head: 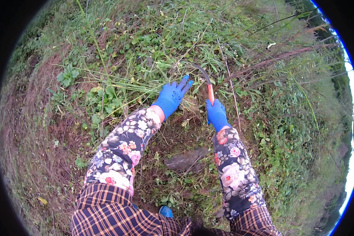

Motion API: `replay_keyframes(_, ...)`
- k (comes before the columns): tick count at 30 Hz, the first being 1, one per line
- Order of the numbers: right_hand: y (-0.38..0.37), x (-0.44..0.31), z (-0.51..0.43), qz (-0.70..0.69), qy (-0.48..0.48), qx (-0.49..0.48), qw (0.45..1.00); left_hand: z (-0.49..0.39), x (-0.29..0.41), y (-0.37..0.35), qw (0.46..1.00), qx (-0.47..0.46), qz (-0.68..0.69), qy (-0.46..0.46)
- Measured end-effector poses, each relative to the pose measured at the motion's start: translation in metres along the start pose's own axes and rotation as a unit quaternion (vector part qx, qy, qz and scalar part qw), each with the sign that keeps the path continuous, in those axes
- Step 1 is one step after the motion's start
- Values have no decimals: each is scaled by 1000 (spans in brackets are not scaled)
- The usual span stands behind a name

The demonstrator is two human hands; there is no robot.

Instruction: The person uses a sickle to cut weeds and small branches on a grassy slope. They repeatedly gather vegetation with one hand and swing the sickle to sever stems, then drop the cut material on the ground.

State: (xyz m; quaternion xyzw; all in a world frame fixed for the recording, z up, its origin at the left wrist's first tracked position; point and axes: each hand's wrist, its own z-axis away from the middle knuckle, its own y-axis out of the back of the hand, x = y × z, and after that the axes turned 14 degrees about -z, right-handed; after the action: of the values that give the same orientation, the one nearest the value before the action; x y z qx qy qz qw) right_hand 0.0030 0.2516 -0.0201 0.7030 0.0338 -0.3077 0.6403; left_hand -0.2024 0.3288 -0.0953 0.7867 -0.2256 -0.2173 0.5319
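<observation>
My left hand, in a blue work glove, lies low over a bundle of long green grass stems; its fingers point up and right, and its palm side is hidden, so whether it holds any stems cannot be seen. To its right, my right hand, gloved alike, grips the orange handle of a sickle. The curved dark blade reaches up and bends left over low weeds, apart from the left glove. Pale cut-looking stalks stand between the two hands.
A flat grey stone lies in the soil below my hands. The tip of a blue shoe shows at the bottom. Long dry reddish stalks lean in from the right, and a thin dry stem stands beside the sickle.
</observation>
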Motion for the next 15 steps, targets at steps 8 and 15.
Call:
replay_keyframes(8, -2, 47, 155, -216, -173, -145, 950, -12, -21, -32, 997, -72, -35, 10)
replay_keyframes(15, 40, 32, 222, -80, -170, -157, 970, 101, -23, -7, 989, -102, 14, -106)
